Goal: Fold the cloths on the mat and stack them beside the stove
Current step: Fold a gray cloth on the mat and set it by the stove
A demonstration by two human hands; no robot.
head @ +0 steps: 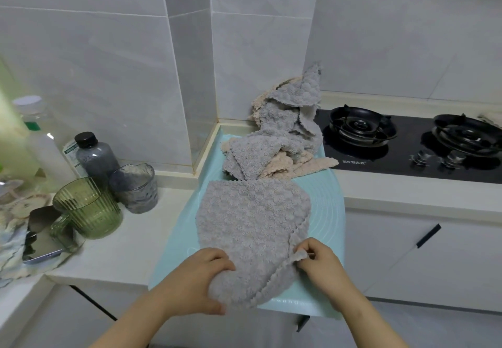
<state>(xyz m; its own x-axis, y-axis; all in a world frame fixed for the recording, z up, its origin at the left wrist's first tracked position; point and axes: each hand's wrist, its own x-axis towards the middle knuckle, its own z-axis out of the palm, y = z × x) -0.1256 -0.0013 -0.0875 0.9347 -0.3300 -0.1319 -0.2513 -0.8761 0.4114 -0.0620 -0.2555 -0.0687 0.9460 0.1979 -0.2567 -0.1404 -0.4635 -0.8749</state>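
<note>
Nearest the lens: left hand (202, 279) clenched on the near corner of grey cloth (252, 228), fingers curled over the bunched fabric. Right hand (322, 263) pinching the scalloped right edge of the same cloth, grip closed on a small raised fold. Cloth spread flat across pale blue mat (328, 212), near end lifted off the surface by both hands. From the left along the bench (130, 241): white bottle (44, 146), dark-capped grey bottle (95, 154), ribbed green cup (88, 207), clear grey tumbler (135, 187). Farther back on the mat: loose pile of unfolded cloths (282, 135), grey and beige mixed, leaning against the tiled wall corner and touching the left edge of black stove (407, 144). Two burners visible on the stove, two knobs at its front.
</note>
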